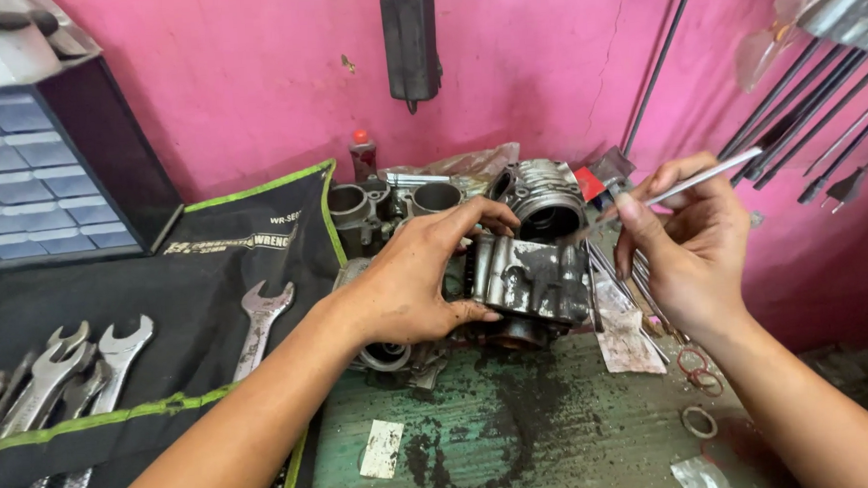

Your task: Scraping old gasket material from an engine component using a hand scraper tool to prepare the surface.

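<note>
1. Our left hand (411, 284) grips a grimy metal engine casting (531, 281), fingers wrapped over its near end and thumb tucked under the lower edge.
2. The casting sits just above the stained green worktop (520, 426), near the middle of the view. Its long axis runs roughly left to right, and its ribbed face is turned toward us.
3. Our right hand (693, 247) pinches a thin metal rod (685, 184) between thumb and fingers, closed tight on it.
4. The rod's long axis slants from upper right down to lower left, its lower tip pointing at the top right corner of the casting; we cannot tell whether the tip touches.
5. Behind the casting stand a round cylinder part (545, 205) and another casting with two round bores (393, 205), against the pink wall (251, 76).
6. To the left lies a black wrench roll (164, 314) with open-ended wrenches (88, 362) laid in a row.
7. Small metal rings (696, 389) lie on the worktop to the right, below our right wrist.
8. A drawer cabinet (31, 183) stands at the far left.
</note>
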